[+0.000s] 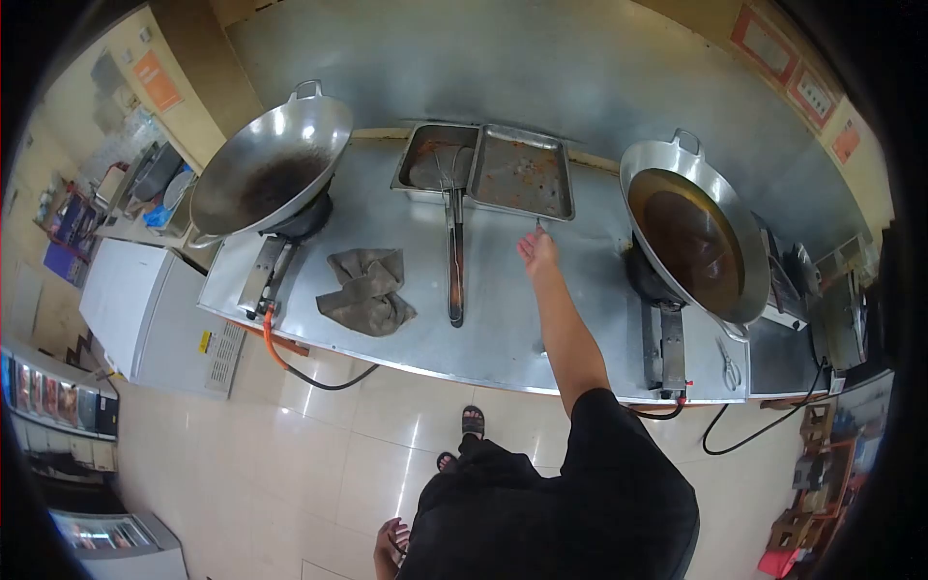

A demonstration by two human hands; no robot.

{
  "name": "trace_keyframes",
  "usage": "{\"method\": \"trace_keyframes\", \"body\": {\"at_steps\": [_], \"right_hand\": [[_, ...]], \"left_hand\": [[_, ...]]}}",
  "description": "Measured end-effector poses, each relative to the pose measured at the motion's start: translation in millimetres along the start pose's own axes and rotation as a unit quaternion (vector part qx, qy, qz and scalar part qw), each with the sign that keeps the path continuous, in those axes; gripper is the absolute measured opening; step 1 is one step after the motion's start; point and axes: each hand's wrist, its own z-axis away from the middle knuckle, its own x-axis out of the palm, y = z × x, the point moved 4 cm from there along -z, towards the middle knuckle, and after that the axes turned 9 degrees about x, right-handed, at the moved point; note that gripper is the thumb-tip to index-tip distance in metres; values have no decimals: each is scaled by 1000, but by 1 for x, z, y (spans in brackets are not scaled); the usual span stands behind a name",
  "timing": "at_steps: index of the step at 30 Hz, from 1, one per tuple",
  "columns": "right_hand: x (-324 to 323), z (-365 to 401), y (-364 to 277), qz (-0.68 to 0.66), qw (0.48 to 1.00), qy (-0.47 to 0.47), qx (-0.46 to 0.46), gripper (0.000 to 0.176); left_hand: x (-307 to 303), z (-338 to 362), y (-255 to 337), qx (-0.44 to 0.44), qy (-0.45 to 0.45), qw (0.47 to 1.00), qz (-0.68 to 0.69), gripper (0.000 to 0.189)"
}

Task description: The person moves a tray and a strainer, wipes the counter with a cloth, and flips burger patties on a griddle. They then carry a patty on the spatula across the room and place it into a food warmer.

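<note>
My right hand [538, 249] reaches over the metal table [503, 333], just below the front edge of a shallow steel tray [522, 172] with orange bits in it. Its fingers are curled in a pinch at a small dark thing too small to name. My left hand [391, 539] hangs low beside my body, fingers loosely bent and apart. Left of the tray is a deeper steel pan [425, 159], with long-handled tongs [455, 261] and a wire tool [449, 169] lying across its rim. A crumpled grey cloth [367, 292] lies on the table's left part.
A stained wok [280, 174] sits on a burner at the left. At the right, another wok [691, 227] holds brown liquid on its burner. Scissors [729, 365] lie near the right front edge. A white chest [145, 304] stands at the left; hoses hang below the table.
</note>
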Motion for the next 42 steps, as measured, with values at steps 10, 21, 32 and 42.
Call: {"method": "trace_keyframes", "body": {"at_steps": [10, 21, 32, 42], "right_hand": [[34, -43, -7, -104, 992, 64, -11, 49], [43, -72, -8, -148, 987, -22, -66, 40], [3, 87, 42, -85, 974, -2, -211, 34], [-86, 254, 131, -51, 975, 85, -198, 20]], "left_hand": [[-52, -19, 7, -84, 176, 980, 30, 34], [-80, -53, 58, -67, 102, 992, -13, 36], [-128, -90, 49, -117, 105, 988, -9, 33], [-143, -192, 67, -86, 4, 995, -49, 37]]}}
